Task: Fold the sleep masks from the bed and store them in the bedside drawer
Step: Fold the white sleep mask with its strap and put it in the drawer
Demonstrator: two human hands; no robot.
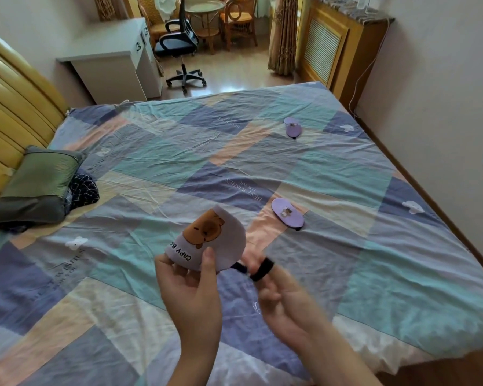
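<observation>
My left hand [191,291] pinches a folded lilac sleep mask [207,240] printed with a brown capybara, held above the patchwork bed sheet [156,168]. The mask's black elastic strap [258,270] is looped over the fingers of my right hand [283,299], which is blurred. A second purple sleep mask [287,216] lies flat on the sheet just beyond my right hand. A third purple sleep mask [293,128] lies farther off, toward the far right of the bed. No drawer is in view.
A dark green pillow [38,185] and a dark patterned cloth [83,189] lie by the wooden headboard [14,107] at left. Beyond the bed stand a white desk [115,54], a black office chair [179,43] and wooden chairs. A wall runs along the right side.
</observation>
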